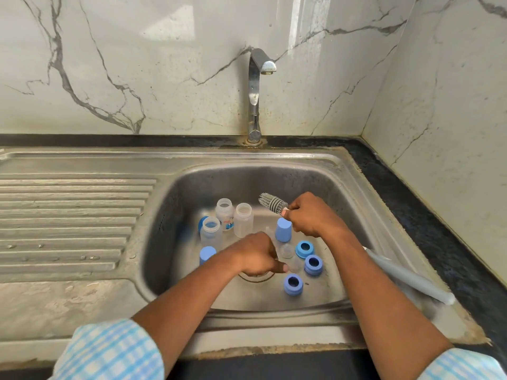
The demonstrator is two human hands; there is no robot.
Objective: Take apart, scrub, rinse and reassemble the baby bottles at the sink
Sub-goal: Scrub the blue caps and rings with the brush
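Three clear bottles without tops stand at the back left of the sink basin (175, 242): one printed (225, 212), one plain (243, 219), one in front (211, 231). Blue caps (283, 229) (207, 255) stand upside down. Three blue screw rings (304, 248) (313, 264) (293, 283) lie at the right, with clear teats (286, 249) (295, 266) among them. My right hand (310, 215) grips a grey bottle brush (271, 201), bristles pointing left above the bottles. My left hand (258, 256) hovers curled over the drain, thumb tip beside a teat; its palm is hidden.
A steel tap (256, 91) rises behind the basin, with no water running. A ribbed drainboard (68, 215) lies to the left. A long grey handle-like tool (406, 278) rests on the right rim. Marble walls close the back and right.
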